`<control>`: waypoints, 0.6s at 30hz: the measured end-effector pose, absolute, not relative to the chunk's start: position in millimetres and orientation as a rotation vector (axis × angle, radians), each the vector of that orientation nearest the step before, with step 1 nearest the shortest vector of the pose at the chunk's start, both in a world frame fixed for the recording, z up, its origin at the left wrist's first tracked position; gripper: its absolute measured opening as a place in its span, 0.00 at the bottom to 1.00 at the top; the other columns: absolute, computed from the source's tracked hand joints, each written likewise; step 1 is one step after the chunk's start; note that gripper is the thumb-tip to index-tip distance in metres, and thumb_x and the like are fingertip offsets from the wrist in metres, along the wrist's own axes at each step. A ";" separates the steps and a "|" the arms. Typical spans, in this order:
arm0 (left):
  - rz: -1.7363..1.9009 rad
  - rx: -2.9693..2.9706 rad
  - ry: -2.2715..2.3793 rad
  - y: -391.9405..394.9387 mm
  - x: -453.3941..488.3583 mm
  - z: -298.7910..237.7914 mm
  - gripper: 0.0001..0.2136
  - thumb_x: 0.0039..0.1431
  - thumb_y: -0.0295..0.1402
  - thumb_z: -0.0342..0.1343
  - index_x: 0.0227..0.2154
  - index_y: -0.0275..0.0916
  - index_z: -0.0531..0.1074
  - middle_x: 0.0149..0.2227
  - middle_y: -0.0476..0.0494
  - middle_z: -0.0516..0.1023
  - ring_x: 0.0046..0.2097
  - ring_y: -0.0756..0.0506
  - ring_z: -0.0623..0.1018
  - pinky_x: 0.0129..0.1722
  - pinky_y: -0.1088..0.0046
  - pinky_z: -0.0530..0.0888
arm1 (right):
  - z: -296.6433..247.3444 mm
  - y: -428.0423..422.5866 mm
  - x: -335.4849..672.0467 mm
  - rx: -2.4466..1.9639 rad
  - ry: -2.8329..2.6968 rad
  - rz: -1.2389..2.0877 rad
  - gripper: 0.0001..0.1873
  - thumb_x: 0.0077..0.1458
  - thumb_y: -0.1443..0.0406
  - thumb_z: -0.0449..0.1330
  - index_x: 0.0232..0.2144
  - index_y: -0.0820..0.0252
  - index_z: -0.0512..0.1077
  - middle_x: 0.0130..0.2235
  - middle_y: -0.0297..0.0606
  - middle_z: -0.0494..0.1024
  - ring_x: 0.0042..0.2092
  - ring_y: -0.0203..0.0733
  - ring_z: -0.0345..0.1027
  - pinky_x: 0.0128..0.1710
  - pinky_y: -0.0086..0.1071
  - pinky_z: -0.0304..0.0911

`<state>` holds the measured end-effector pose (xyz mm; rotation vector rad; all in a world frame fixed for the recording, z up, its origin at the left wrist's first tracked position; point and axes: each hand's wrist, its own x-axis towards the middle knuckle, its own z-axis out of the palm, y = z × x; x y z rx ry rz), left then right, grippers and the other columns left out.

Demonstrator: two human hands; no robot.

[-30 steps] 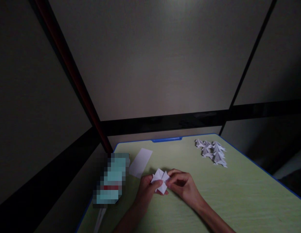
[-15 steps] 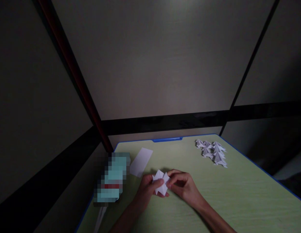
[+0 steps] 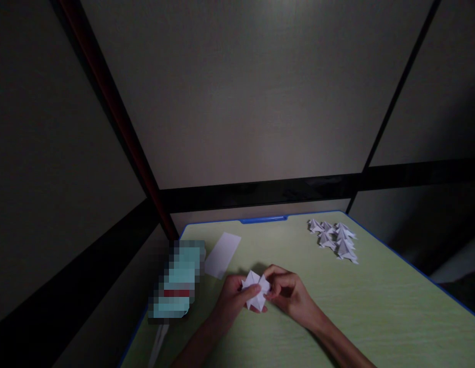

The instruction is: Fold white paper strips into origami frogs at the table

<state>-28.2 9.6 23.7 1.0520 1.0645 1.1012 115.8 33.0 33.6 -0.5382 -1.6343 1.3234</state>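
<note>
A small folded white paper piece is held between both hands just above the green table. My left hand pinches its left side with thumb on top. My right hand pinches its right side, fingers curled over the fold. Both hands are closed on the paper.
A flat white paper strip lies behind my left hand. Several finished folded paper pieces are heaped at the far right corner. A blurred teal pack sits at the table's left edge. Dark walls surround the blue-rimmed table.
The paper piece and both hands have shifted slightly toward me. My right fingers have curled tighter over the paper's right side.
</note>
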 end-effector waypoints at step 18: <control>1.282 1.180 1.268 9.3 -22.8 30.0 0.10 0.40 0.35 0.55 0.20 0.30 0.72 0.17 0.45 0.74 0.20 0.48 0.72 0.18 0.78 0.67 | 36.8 33.0 111.2 -0.818 -1.449 1.550 0.10 0.40 0.64 0.57 0.14 0.63 0.63 0.15 0.29 0.65 0.19 0.31 0.57 0.21 0.25 0.52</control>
